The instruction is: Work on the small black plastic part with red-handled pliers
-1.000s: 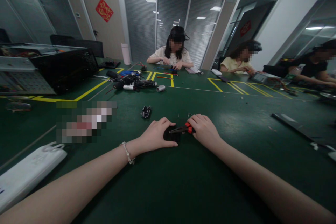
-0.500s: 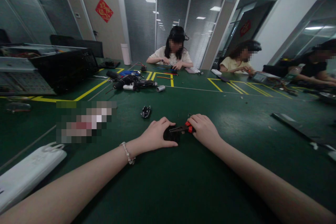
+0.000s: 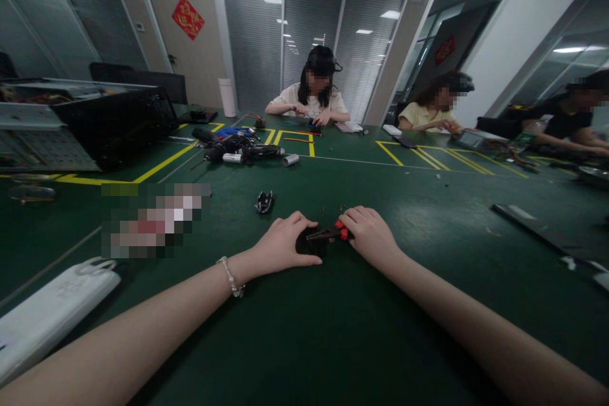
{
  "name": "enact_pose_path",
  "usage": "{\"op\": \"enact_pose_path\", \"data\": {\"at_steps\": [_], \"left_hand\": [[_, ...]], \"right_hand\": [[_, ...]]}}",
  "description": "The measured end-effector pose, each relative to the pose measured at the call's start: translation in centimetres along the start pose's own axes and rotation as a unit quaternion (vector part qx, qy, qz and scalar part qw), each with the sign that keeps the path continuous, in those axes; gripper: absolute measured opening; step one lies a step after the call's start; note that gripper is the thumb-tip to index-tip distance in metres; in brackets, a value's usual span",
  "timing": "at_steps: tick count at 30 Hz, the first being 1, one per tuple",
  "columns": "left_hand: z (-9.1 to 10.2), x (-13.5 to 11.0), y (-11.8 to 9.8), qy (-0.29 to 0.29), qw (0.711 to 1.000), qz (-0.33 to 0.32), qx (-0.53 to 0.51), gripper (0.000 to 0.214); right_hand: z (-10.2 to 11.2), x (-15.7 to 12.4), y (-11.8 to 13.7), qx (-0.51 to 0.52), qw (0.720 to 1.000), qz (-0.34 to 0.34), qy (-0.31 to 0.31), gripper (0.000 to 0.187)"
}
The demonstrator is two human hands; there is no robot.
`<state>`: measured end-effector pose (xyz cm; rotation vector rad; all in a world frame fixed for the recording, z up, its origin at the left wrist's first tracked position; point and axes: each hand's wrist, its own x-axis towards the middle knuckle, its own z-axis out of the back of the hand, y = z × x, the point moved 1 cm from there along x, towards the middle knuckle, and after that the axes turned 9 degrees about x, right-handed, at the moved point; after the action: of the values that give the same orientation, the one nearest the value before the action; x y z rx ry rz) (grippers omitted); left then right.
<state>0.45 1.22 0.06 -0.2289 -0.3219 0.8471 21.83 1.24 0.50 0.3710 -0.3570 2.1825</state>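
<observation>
In the middle of the head view, my left hand (image 3: 288,242) grips a small black part (image 3: 309,247) against the green table, thumb on the near side and fingers on the far side. My right hand (image 3: 373,231) is closed around the red handles of needle-nose pliers (image 3: 328,234). The pliers point left, and their dark jaws reach over the black part. Whether the jaws pinch anything is too small to tell. Just beyond my left hand lies a small black and silver piece (image 3: 264,202), apart from both hands.
A computer case (image 3: 118,120) stands at the left back. Black cables and tools (image 3: 242,147) are piled ahead, near a silver cylinder (image 3: 290,160). A white device (image 3: 57,311) lies at near left, a dark flat panel (image 3: 537,228) at right. Several people sit across the green table (image 3: 304,342).
</observation>
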Motion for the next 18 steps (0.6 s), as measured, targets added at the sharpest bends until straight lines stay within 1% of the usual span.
{"op": "enact_pose_path", "data": {"at_steps": [12, 18], "left_hand": [[0.23, -0.04, -0.14, 0.000, 1.000, -0.001, -0.002, 0.066], [0.04, 0.04, 0.00, -0.010, 1.000, -0.013, 0.009, 0.067]], "right_hand": [[0.20, 0.11, 0.20, -0.006, 1.000, -0.010, 0.013, 0.027], [-0.06, 0.12, 0.15, -0.011, 1.000, -0.006, 0.007, 0.025]]}}
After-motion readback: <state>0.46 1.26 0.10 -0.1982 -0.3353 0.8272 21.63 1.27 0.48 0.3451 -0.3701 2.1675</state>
